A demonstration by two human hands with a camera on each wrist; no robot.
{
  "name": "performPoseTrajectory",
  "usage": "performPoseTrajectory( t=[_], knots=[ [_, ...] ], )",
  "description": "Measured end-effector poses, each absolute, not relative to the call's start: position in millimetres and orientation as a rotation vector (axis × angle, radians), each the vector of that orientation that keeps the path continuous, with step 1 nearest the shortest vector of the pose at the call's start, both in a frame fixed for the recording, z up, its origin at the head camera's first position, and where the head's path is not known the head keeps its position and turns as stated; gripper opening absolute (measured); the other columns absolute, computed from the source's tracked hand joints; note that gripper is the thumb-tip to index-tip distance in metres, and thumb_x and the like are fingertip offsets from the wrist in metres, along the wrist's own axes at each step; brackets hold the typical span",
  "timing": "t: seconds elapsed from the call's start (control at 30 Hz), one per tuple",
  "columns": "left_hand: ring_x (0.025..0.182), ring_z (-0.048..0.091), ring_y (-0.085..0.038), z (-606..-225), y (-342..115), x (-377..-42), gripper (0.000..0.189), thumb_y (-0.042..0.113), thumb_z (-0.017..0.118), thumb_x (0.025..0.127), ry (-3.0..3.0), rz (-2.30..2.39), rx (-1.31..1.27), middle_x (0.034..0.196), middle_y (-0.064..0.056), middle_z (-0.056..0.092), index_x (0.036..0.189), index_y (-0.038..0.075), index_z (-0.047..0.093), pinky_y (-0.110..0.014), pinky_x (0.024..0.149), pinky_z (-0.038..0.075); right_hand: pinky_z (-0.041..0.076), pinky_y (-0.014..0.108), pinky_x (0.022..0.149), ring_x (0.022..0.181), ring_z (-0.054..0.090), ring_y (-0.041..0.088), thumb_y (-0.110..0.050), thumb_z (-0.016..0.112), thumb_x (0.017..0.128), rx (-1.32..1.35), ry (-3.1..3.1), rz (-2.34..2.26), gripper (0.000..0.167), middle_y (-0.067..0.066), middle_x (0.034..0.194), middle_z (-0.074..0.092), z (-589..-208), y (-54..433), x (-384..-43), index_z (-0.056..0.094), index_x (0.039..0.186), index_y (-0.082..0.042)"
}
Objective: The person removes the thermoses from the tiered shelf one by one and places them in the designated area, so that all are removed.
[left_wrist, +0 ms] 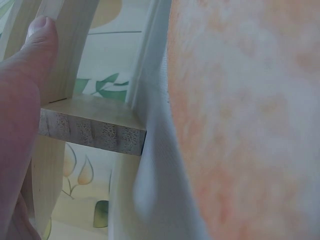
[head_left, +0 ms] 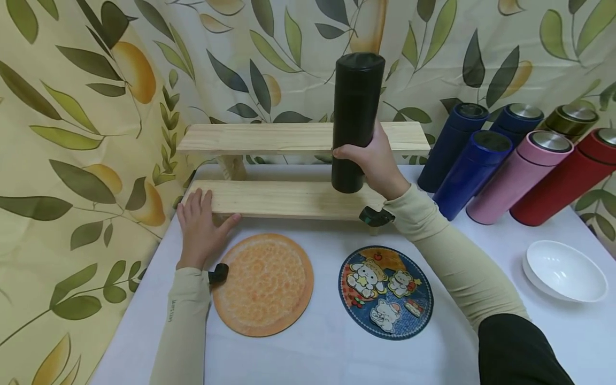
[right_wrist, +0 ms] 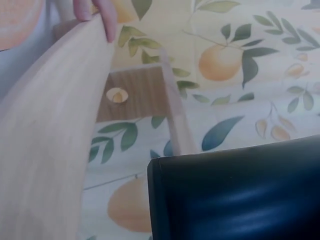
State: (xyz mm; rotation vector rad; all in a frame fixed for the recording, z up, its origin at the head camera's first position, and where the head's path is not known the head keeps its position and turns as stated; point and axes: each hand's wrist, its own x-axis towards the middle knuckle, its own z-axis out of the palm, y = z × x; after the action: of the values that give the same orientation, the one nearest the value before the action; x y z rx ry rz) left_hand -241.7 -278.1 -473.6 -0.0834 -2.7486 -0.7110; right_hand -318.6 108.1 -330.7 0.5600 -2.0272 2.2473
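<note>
A black thermos bottle [head_left: 358,107] stands nearly upright in my right hand [head_left: 382,163], which grips its lower part from the right side. Its base is over the right part of the lower board [head_left: 279,200] of a two-step wooden rack; whether it touches is unclear. Dark and glossy, the bottle [right_wrist: 240,190] fills the lower right of the right wrist view. On the left end of the lower board rests my left hand [head_left: 202,230], fingers laid over the top and thumb stretched along the front edge. The left wrist view shows that thumb [left_wrist: 40,42] against the wood.
Several thermos bottles stand at the right, among them a blue one [head_left: 474,174], a pink one [head_left: 522,176] and a red one [head_left: 568,179]. A white bowl [head_left: 563,272] sits before them. Two round mats, one bread-patterned [head_left: 262,286], one cartoon [head_left: 387,291], lie before the rack.
</note>
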Motion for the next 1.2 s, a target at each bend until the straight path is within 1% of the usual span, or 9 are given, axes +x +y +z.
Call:
performPoseTrajectory(
  t=[0.17,0.47,0.57,0.73,0.87,0.97,1.1,1.2],
  knots=[
    [0.159,0.013,-0.047,-473.0,-277.1,-241.7,0.101,0.052,0.075,0.095,-2.751,-0.708,-0.078,0.169,-0.032,0.022,0.164,-0.006,0.030,-0.062,0.125,-0.007,0.047,0.050,0.099,0.118,0.052,0.030,0.002,0.072,0.083,0.516,-2.055,2.229,0.073,0.009,0.136,0.051,-335.3,123.0,-311.1,0.043,0.148,-0.013],
    [0.159,0.012,-0.047,-469.6,-275.8,-239.5,0.101,0.054,0.074,0.097,-2.747,-0.723,-0.103,0.170,-0.033,0.020,0.164,-0.006,0.030,-0.063,0.125,-0.008,0.044,0.048,0.099,0.120,0.050,0.028,0.006,0.069,0.084,0.469,-2.020,2.208,0.072,0.008,0.138,0.050,-333.8,152.5,-294.3,0.043,0.148,-0.015],
    [0.159,0.011,-0.047,-470.3,-276.9,-239.5,0.101,0.055,0.074,0.097,-2.745,-0.718,-0.101,0.170,-0.033,0.020,0.164,-0.006,0.030,-0.062,0.125,-0.008,0.043,0.049,0.100,0.122,0.048,0.027,0.007,0.069,0.085,0.445,-2.020,2.194,0.072,0.007,0.139,0.049,-333.5,161.6,-288.5,0.043,0.148,-0.016],
    [0.159,0.011,-0.047,-471.4,-277.9,-238.7,0.104,0.059,0.072,0.096,-2.748,-0.729,-0.097,0.170,-0.032,0.020,0.164,-0.006,0.030,-0.061,0.125,-0.009,0.041,0.053,0.103,0.125,0.046,0.026,0.007,0.070,0.086,0.394,-2.033,2.158,0.072,0.007,0.141,0.048,-334.7,177.5,-277.7,0.041,0.149,-0.016],
    [0.159,0.011,-0.047,-472.4,-278.4,-238.2,0.105,0.062,0.071,0.096,-2.749,-0.729,-0.094,0.169,-0.033,0.020,0.164,-0.007,0.029,-0.061,0.125,-0.009,0.043,0.054,0.105,0.122,0.053,0.028,0.007,0.070,0.087,0.368,-2.032,2.139,0.073,0.008,0.141,0.047,-338.5,190.7,-270.6,0.040,0.149,-0.018],
    [0.159,0.011,-0.048,-471.6,-278.7,-237.9,0.104,0.060,0.071,0.096,-2.748,-0.731,-0.091,0.169,-0.033,0.020,0.163,-0.007,0.030,-0.061,0.125,-0.009,0.047,0.050,0.102,0.113,0.062,0.030,0.007,0.071,0.088,0.352,-2.021,2.139,0.072,0.009,0.138,0.048,-341.8,198.9,-266.3,0.041,0.148,-0.018],
    [0.159,0.011,-0.048,-469.5,-278.1,-237.8,0.103,0.058,0.072,0.096,-2.754,-0.738,-0.084,0.169,-0.033,0.020,0.164,-0.007,0.030,-0.061,0.125,-0.010,0.050,0.044,0.098,0.107,0.065,0.033,0.010,0.071,0.089,0.345,-1.976,2.156,0.069,0.010,0.134,0.049,-345.4,208.7,-260.5,0.043,0.146,-0.018],
    [0.159,0.011,-0.047,-469.5,-277.0,-238.1,0.103,0.057,0.073,0.096,-2.760,-0.744,-0.081,0.170,-0.032,0.019,0.164,-0.007,0.029,-0.061,0.125,-0.010,0.049,0.044,0.098,0.106,0.066,0.032,0.012,0.069,0.089,0.330,-1.955,2.166,0.069,0.010,0.133,0.049,-348.3,217.0,-255.4,0.044,0.145,-0.018]
  ],
)
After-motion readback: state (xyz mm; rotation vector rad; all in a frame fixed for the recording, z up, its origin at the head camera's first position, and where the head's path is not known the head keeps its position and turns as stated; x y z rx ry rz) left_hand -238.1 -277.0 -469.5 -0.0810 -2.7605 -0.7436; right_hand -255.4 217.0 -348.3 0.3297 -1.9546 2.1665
